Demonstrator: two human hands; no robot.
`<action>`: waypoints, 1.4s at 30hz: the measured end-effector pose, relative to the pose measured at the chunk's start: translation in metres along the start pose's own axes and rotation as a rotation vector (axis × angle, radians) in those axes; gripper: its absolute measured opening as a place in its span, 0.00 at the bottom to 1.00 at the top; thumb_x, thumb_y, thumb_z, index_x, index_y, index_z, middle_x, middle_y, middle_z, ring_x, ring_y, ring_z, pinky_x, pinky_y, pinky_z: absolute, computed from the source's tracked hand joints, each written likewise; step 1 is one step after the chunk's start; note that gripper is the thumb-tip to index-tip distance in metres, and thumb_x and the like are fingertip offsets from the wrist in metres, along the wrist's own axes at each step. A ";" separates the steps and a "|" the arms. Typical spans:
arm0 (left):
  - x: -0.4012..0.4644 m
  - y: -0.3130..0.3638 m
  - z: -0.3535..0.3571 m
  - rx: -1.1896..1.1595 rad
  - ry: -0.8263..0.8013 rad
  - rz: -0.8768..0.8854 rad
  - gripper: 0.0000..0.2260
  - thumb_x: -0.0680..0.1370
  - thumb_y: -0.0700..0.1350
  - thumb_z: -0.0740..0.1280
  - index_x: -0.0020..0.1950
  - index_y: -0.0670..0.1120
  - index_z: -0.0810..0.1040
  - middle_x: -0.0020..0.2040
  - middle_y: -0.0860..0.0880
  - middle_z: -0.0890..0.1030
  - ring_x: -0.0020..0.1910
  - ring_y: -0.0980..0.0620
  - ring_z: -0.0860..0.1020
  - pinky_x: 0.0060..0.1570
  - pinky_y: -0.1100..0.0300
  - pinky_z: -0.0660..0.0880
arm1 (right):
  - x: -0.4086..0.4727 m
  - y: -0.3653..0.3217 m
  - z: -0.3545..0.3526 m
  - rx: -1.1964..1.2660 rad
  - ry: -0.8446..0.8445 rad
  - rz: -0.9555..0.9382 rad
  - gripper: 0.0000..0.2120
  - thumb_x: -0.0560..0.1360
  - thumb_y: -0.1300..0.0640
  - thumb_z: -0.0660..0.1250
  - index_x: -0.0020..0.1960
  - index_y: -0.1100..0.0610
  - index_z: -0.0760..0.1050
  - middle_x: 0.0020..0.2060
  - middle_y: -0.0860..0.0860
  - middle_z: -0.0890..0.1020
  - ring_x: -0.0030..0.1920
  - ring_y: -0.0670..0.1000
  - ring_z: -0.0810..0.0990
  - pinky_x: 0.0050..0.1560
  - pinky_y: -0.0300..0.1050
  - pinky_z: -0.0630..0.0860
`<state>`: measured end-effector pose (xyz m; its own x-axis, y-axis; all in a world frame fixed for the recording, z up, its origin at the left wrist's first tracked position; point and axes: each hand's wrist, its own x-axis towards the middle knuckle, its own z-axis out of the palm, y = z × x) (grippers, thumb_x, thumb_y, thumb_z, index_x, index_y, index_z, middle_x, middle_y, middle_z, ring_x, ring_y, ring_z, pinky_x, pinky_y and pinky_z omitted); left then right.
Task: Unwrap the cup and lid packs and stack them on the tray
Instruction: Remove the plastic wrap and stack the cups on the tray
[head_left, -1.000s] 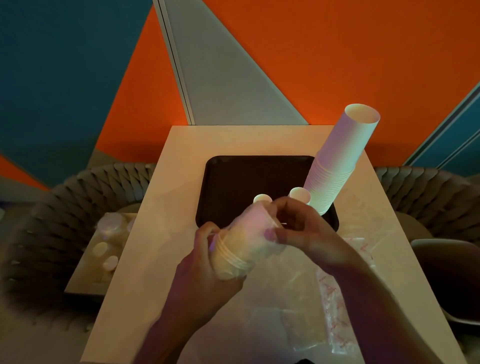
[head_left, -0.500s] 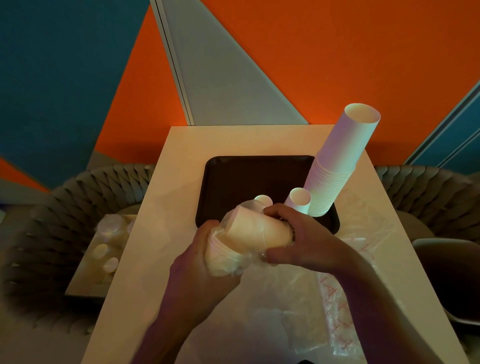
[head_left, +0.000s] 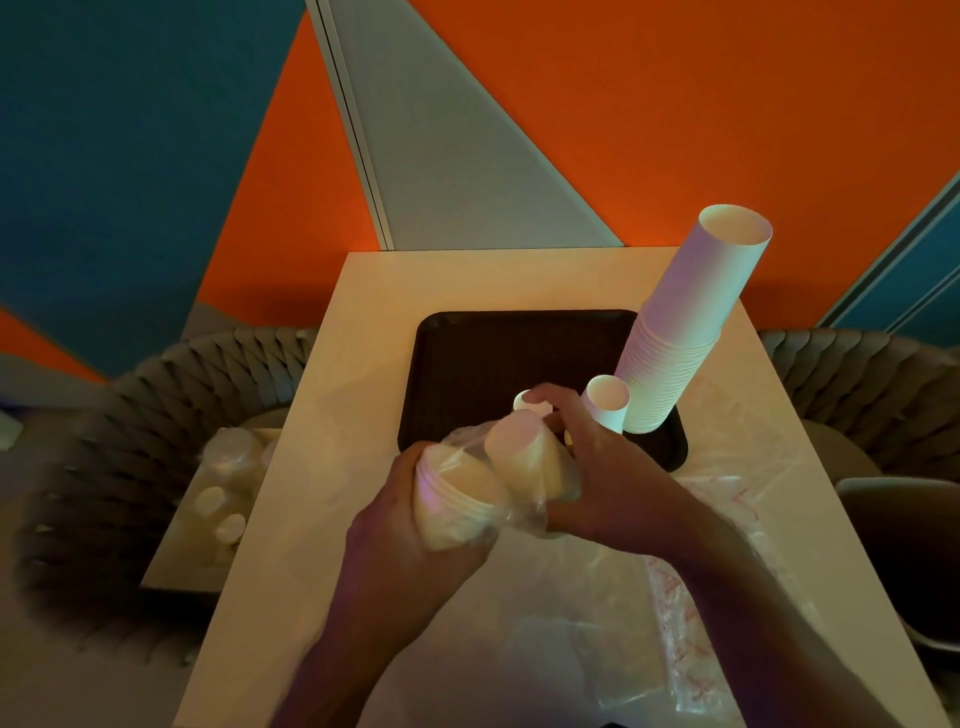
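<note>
Clear plastic wrap (head_left: 470, 441) clung to the cup pack (head_left: 457, 493) gripped in my left hand (head_left: 410, 545), while my right hand (head_left: 602, 483), curled around its far cups (head_left: 524, 457), risked tipping the small stack (head_left: 605, 402) just beyond.

No text can be read here. The clear plastic wrapper (head_left: 691, 613) lying on the table (head_left: 311, 519) carries small red printed marks along its strip, perhaps lettering, but they are too small and blurred to make out. The cups show no print
</note>
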<state>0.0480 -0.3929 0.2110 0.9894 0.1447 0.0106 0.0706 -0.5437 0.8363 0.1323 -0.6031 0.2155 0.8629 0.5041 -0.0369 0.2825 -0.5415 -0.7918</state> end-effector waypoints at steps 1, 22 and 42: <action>-0.001 0.001 -0.003 -0.011 0.002 0.005 0.29 0.65 0.57 0.80 0.57 0.72 0.67 0.53 0.79 0.72 0.54 0.76 0.72 0.41 0.80 0.71 | 0.000 0.003 0.002 -0.004 0.015 -0.012 0.44 0.65 0.50 0.81 0.71 0.35 0.58 0.58 0.37 0.73 0.53 0.46 0.80 0.49 0.51 0.82; -0.010 -0.015 -0.004 -0.014 0.017 -0.032 0.31 0.62 0.63 0.79 0.57 0.75 0.64 0.51 0.72 0.74 0.52 0.70 0.76 0.45 0.73 0.73 | 0.044 0.073 -0.022 -0.121 0.743 0.202 0.27 0.70 0.53 0.80 0.63 0.55 0.69 0.58 0.56 0.77 0.50 0.53 0.74 0.47 0.47 0.71; -0.009 -0.017 0.007 0.017 0.063 -0.014 0.41 0.63 0.54 0.83 0.57 0.74 0.54 0.49 0.64 0.75 0.45 0.63 0.79 0.37 0.69 0.79 | 0.027 0.088 0.010 -0.397 0.523 0.382 0.24 0.74 0.59 0.72 0.69 0.52 0.71 0.70 0.56 0.70 0.62 0.64 0.74 0.50 0.57 0.78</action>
<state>0.0387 -0.3908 0.1930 0.9784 0.2038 0.0339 0.0870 -0.5552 0.8271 0.1764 -0.6303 0.1388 0.9894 -0.0983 0.1073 -0.0318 -0.8656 -0.4997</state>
